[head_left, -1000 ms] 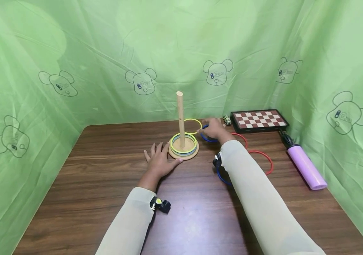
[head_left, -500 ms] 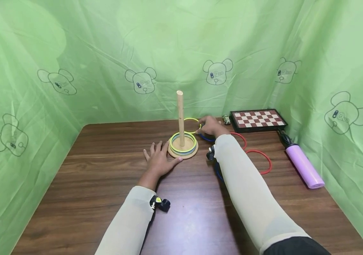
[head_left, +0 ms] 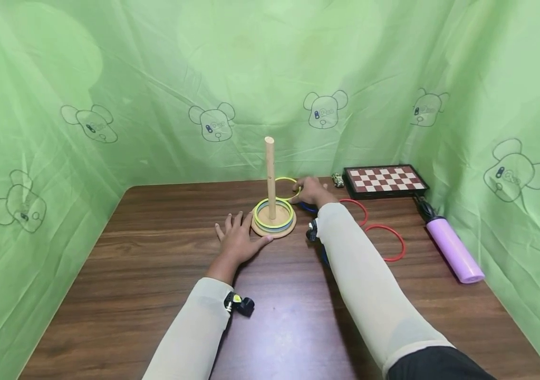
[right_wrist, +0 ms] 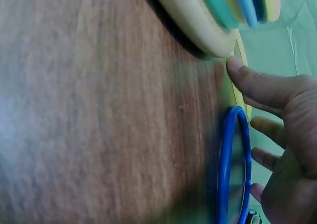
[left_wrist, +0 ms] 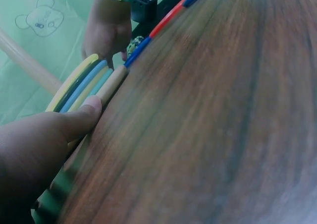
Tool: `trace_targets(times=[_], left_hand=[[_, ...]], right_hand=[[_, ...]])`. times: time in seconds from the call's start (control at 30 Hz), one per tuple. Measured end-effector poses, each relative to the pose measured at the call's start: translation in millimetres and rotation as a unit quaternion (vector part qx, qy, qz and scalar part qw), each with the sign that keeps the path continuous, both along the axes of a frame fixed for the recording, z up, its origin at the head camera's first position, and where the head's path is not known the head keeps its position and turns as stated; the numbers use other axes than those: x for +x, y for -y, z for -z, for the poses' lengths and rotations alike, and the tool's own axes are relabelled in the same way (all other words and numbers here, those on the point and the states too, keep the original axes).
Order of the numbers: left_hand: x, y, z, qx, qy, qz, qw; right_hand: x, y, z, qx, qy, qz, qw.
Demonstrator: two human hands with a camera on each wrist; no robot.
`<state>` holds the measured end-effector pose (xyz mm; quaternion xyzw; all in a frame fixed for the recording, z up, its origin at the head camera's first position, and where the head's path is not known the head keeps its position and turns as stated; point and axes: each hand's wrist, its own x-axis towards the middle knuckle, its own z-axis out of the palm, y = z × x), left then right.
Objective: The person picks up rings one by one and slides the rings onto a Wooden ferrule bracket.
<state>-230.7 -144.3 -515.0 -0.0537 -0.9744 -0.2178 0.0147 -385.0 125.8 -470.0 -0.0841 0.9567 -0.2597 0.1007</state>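
A wooden peg stand (head_left: pixel 270 174) stands upright on a round base, with several rings stacked round its foot, a yellow ring (head_left: pixel 257 215) on top. My left hand (head_left: pixel 238 240) lies beside the base with fingers spread on the table; its thumb (left_wrist: pixel 89 110) rests against the base edge. Behind the stand another yellow ring (head_left: pixel 285 179) lies flat. My right hand (head_left: pixel 312 191) reaches it and pinches its right edge, thumb and fingers at the rim in the right wrist view. A blue ring (right_wrist: pixel 225 169) lies below those fingers.
Two red rings, a farther red ring (head_left: pixel 357 203) and a nearer red ring (head_left: pixel 395 232), lie right of the right arm, which partly hides another blue ring (head_left: pixel 325 256). A toy car (head_left: pixel 338 180), a checkered board (head_left: pixel 386 179) and a purple pump (head_left: pixel 455 250) lie at the right. Green curtains surround the table.
My right hand has moved slightly left, from above the blue ring to the edge of the loose yellow ring, and its fingers have closed there. My left hand has stayed by the base.
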Motion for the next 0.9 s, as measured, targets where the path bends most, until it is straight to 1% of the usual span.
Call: trace_targets(times=[0.2,0.53,0.6,0.9], left_hand=[[0.0,0,0.0,0.007,-0.008,0.003,0.9999],[1.6,-1,2.1,0.001,-0.002,0.004,1.0],[1.5,-1,2.9,0.001,-0.002,0.003,1.0],[0.5,-1,0.7,0.002,-0.003,-0.002,1.0]], right_hand=[[-2.2,3,3.9,0.013,0.0,-0.004,1.0],[-4.5,3,8.1,0.04,0.006,-0.015,0.999],[-4.9,2,8.8,0.038,0.011,-0.019,0.999],[-12.8,4,9.8,0.054,0.014,-0.028,0.998]])
